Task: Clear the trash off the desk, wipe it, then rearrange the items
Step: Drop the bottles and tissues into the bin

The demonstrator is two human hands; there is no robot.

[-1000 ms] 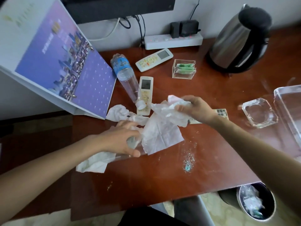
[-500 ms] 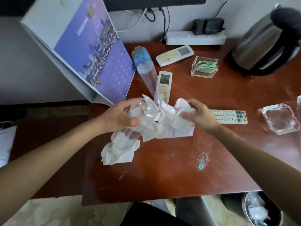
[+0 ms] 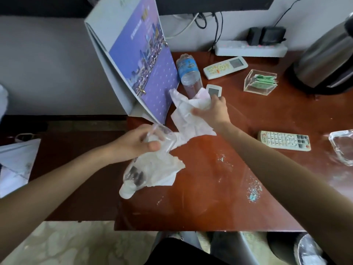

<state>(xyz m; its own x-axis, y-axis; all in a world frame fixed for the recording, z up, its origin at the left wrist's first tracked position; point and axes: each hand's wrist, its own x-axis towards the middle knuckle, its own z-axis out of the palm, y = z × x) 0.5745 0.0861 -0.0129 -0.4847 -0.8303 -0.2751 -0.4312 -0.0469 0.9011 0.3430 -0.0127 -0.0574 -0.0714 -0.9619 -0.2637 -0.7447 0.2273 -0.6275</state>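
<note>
The left hand (image 3: 137,144) has its grip curled round a crushed bottle (image 3: 133,176) and tissue (image 3: 164,169) over the table's (image 3: 210,197) left edge, the bottle's long axis pointing toward the person. The right hand (image 3: 214,111) pinches a wad (image 3: 187,111). The bin (image 3: 309,251), with pale scraps in it, sits below the near right corner, nearer the right arm. A box (image 3: 254,87) holds green packets (image 3: 265,79).

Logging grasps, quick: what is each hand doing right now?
Left hand: grips a clear plastic bottle.
Right hand: grips crumpled tissues.

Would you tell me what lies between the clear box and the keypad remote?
Head view: only bare desk between the clear box and the keypad remote.
</note>
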